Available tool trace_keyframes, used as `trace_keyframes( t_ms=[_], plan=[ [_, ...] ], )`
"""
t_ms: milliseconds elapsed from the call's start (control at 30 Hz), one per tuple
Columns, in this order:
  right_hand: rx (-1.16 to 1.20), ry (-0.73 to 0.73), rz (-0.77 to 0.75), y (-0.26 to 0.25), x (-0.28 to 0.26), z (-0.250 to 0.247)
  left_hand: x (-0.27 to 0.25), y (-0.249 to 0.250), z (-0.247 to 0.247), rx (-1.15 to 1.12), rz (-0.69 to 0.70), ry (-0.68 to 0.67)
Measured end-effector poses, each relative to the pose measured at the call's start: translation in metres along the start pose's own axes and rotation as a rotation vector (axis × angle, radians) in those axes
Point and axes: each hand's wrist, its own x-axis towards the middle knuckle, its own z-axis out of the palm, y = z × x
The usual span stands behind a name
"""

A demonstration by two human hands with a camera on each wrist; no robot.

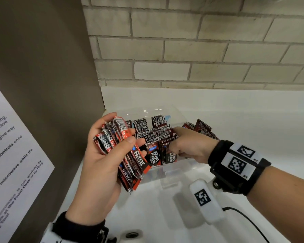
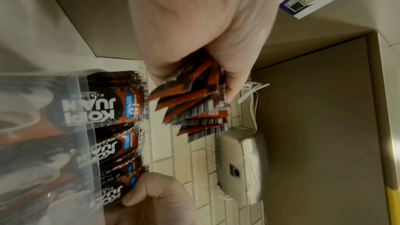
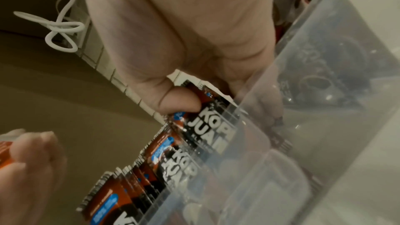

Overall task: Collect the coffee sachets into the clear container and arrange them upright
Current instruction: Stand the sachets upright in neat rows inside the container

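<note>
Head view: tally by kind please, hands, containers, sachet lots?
Hands: 2, left, right
Container: 1
Sachet lots: 3, bundle in left grip, boxed lot, lot behind right hand
Total: 6
Single sachets: too packed to count.

My head view is bright and evenly lit, with straight lines bowed at the edges. Both wrist views are dim, warm-tinted and motion-blurred; the clear container (image 3: 320, 91) shows glare.
</note>
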Motion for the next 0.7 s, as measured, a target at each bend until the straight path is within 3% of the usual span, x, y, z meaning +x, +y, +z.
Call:
trace_keyframes(
  t_ms=[200,367,467,533,600,700],
  plan=[
    [-0.115,0.047,0.008,-0.006,-0.005,-0.009,0.003,-0.002,-0.002,-0.009,-0.037,0.013],
    [-0.28,0.318,-0.251,-0.032,-0.014,-0.041,0.005,-0.002,-0.004,-0.028,-0.037,0.012],
    [-0.392,0.392,-0.36,-0.052,-0.02,-0.059,0.004,-0.004,0.001,-0.052,-0.054,-0.001],
    [-0.356,0.325,-0.408,-0.062,-0.03,-0.066,0.003,-0.005,0.006,-0.064,-0.083,-0.042],
    [-0.29,0.154,-0.426,-0.067,-0.041,-0.068,0.003,-0.006,0.012,-0.084,-0.131,-0.101],
    [-0.395,0.02,-0.409,-0.067,-0.043,-0.068,0.004,-0.012,0.023,-0.097,-0.194,-0.176]
  ],
)
